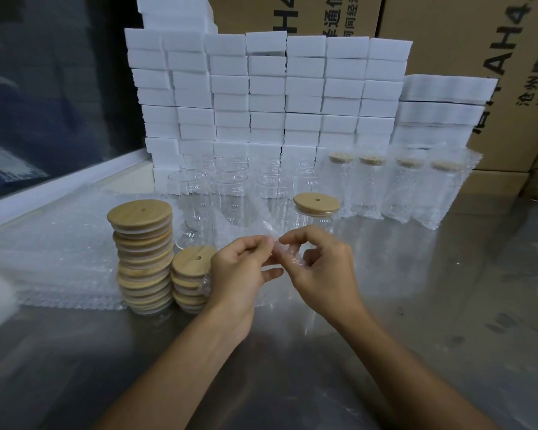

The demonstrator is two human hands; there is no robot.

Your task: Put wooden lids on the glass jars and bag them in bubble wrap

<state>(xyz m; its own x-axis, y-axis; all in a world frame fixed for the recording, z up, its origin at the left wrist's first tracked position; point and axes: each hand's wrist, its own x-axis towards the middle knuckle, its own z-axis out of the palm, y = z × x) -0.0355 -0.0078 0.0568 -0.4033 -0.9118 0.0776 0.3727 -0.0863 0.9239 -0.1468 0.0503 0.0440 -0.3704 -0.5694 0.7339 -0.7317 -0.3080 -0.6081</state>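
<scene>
Flat bubble wrap sheets (62, 243) far left on table (448, 305). 2 stacks wooden lids (143, 256) beside them. Left hand (239, 271) and right hand (320, 265) both pinch bubble wrap bag (288, 254) at mouth. Lidded jar (316, 212) just behind. 4 bagged jars (404, 187) at right.

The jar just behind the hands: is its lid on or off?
On. A wooden lid sits flat on the jar, which stands unwrapped.

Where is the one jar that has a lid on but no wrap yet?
The lidded glass jar stands mid-table in the head view, just behind the right hand, with the bubble-wrapped jars to its right.
</scene>
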